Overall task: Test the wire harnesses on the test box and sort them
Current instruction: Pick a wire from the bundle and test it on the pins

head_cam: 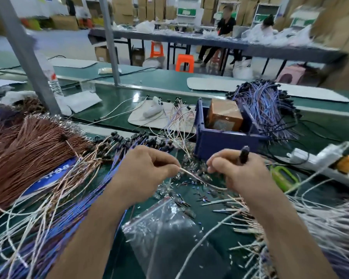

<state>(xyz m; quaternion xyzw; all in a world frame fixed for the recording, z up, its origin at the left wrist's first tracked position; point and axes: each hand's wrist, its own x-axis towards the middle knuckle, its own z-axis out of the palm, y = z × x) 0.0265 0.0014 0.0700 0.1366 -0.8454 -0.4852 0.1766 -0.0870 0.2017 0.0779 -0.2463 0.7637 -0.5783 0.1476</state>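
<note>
Clear zip bag [169, 236] nearest on the green bench [215, 225], left hand [147, 170] pinching a pale wire harness [191, 175] low over scattered bits, right hand [235, 170] clenched round a dark plug [244, 155], brown test box [224, 114] in a blue bin [226, 141] beyond, purple wire bundle [266, 105] behind.

**Hands working one wire over cluttered bench**

Left hand [147, 168] pinches thin pale wire [191, 175], which runs across to right hand [236, 170]. Right hand grips black connector [244, 155]. Blue bin [226, 141] just behind holds brown box [224, 114]. Brown wire bundle [28, 150] at left, purple wire bundle [266, 105] far right, clear bag [169, 234] in front.
</note>
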